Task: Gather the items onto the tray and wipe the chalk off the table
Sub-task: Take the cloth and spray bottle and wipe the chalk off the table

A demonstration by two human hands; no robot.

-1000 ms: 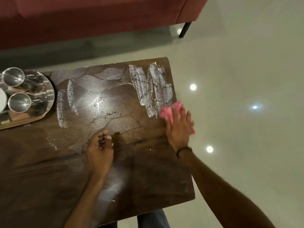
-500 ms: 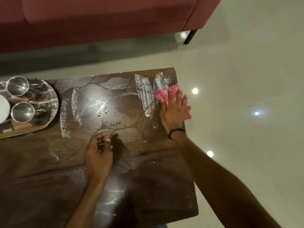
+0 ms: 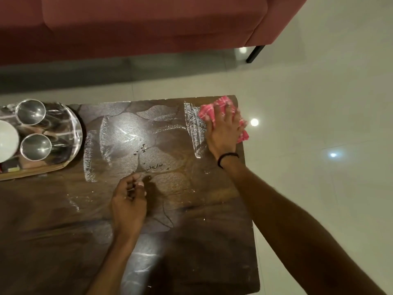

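Observation:
My right hand [image 3: 224, 128] presses a pink checked cloth [image 3: 209, 110] flat on the far right corner of the dark wooden table [image 3: 202, 220]. A strip of white chalk [image 3: 194, 128] remains just left of the cloth. More chalk smears [image 3: 91, 158] lie in the table's middle and left. My left hand [image 3: 129, 201] rests on the table near the centre, fingers curled, nothing visible in it. At the left edge a wooden tray [image 3: 32, 172] carries a steel plate [image 3: 74, 133], two steel cups [image 3: 30, 111] [image 3: 36, 146] and a white bowl [image 3: 6, 141].
A red sofa [image 3: 138, 24] stands beyond the table with a black leg [image 3: 254, 54] at its right. Pale glossy floor surrounds the table on the right and far side. Small dark crumbs [image 3: 144, 149] lie mid-table.
My right hand has pushed the cloth away from me along the right edge to the far corner, clearing most of the chalk scribble there. My left hand stayed in place.

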